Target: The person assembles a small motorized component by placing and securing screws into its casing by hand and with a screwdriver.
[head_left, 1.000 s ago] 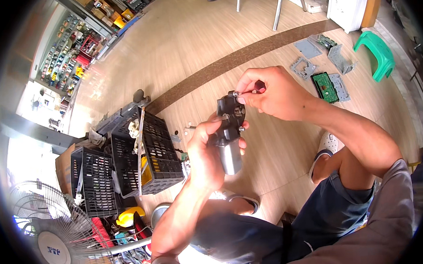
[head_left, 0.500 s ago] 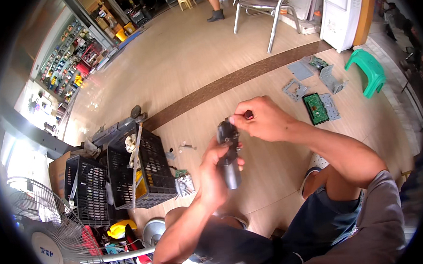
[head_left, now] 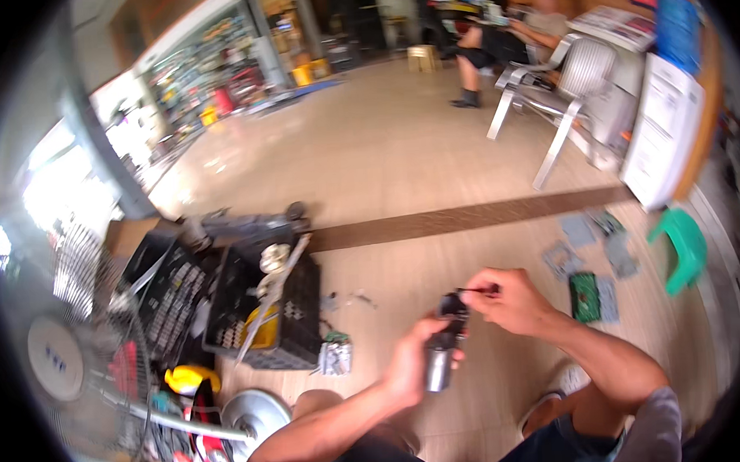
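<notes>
My left hand [head_left: 410, 360] is wrapped round a dark motor-like cylinder [head_left: 439, 368] with a black upper part and a shiny grey lower end. It is held nearly upright above the floor, between my knees. At its top, my right hand [head_left: 509, 301] pinches a thin screwdriver-like tool [head_left: 490, 290] with a dark handle end. The fingertips are close to the black upper part; whether the tool's tip touches it I cannot tell.
Black plastic crates [head_left: 262, 318] with metal parts stand to the left, near a fan [head_left: 57, 356] and a round metal dish [head_left: 256, 418]. Circuit boards [head_left: 585, 297] and a green stool [head_left: 683, 250] lie to the right. A person [head_left: 535, 30] sits beyond, near a metal chair [head_left: 558, 91].
The view has tilted up, so the floor items and both hands appear lower and further right. The seated person now shows more fully. My hands keep hold of the cylinder and the tool.
</notes>
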Available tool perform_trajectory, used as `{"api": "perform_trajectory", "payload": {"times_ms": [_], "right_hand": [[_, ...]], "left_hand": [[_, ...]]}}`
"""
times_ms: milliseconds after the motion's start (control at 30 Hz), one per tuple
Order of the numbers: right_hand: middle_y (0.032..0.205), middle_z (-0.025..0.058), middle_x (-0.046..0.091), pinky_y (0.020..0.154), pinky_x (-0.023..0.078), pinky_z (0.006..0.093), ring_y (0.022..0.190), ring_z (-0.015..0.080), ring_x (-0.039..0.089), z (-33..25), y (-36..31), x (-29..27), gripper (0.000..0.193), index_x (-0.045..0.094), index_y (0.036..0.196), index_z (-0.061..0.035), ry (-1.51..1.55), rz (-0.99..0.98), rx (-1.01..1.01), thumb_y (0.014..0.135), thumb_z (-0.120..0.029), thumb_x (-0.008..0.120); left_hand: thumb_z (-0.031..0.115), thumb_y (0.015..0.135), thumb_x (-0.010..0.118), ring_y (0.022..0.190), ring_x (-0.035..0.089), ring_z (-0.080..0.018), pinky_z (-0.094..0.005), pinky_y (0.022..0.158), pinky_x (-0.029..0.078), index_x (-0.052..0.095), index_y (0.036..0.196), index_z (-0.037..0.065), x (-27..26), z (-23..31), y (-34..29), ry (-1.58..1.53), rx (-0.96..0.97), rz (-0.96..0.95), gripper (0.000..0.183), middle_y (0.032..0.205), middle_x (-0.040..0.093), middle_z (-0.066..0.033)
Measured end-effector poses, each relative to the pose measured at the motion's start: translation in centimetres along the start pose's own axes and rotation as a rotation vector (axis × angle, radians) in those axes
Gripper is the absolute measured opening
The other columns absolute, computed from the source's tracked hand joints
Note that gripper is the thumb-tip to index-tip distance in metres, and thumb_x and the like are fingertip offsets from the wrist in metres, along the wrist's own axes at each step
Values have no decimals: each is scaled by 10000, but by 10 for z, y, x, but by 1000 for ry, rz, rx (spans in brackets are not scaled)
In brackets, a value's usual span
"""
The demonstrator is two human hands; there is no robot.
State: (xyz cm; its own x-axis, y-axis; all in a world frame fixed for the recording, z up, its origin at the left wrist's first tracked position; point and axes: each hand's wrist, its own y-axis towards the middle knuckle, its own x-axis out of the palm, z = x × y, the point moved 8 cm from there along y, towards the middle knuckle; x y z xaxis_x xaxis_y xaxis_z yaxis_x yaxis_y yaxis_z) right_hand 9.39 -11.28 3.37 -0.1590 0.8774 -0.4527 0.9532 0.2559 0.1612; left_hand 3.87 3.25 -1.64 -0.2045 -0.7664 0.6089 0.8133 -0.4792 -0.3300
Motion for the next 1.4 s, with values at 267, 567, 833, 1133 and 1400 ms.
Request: {"api": "perform_trajectory", "payload": {"times_ms": [267, 567, 833, 1133, 1400], "right_hand": [[775, 156, 688, 592, 536, 352, 636, 258, 679, -56, -1, -4, 189, 641, 890, 12, -266, 185, -214, 899, -168, 699], [661, 103, 684, 565, 542, 334, 596, 246, 691, -68, -14, 24, 192, 666, 849, -49, -145, -15, -138, 915, -229, 669], [632, 114, 654, 540, 503, 366, 549, 273, 643, -55, -16, 26, 229, 648, 799, -25, -88, -73, -123, 921, -219, 646], [655, 149, 638, 556, 490, 392, 571, 297, 632, -47, -15, 17, 177, 653, 820, -23, -101, 24, -153, 888, -184, 675], [736, 156, 675, 608, 523, 377, 649, 297, 671, -47, -16, 11, 170, 659, 869, -21, -109, 25, -152, 876, -188, 692]], "left_hand": [[364, 947, 505, 751, 641, -181, -311, 672, 522, 554, 1172, 65, 4, 13, -5, -17, 36, 62, 377, 1019, 657, -103], [380, 973, 442, 771, 651, -194, -331, 702, 539, 636, 1059, 36, -2, 14, 0, -114, 81, 76, 404, 967, 686, -92], [381, 970, 451, 762, 637, -175, -311, 705, 522, 637, 1041, 26, 1, 11, -1, 27, 60, 137, 407, 943, 678, -88], [393, 957, 483, 762, 633, -176, -318, 688, 511, 628, 1054, 48, 8, 13, 1, 86, 62, 113, 386, 932, 656, -66], [416, 924, 505, 751, 649, -213, -357, 691, 516, 619, 1027, 80, 7, 14, 0, 61, 36, 175, 369, 898, 652, -67]]}}
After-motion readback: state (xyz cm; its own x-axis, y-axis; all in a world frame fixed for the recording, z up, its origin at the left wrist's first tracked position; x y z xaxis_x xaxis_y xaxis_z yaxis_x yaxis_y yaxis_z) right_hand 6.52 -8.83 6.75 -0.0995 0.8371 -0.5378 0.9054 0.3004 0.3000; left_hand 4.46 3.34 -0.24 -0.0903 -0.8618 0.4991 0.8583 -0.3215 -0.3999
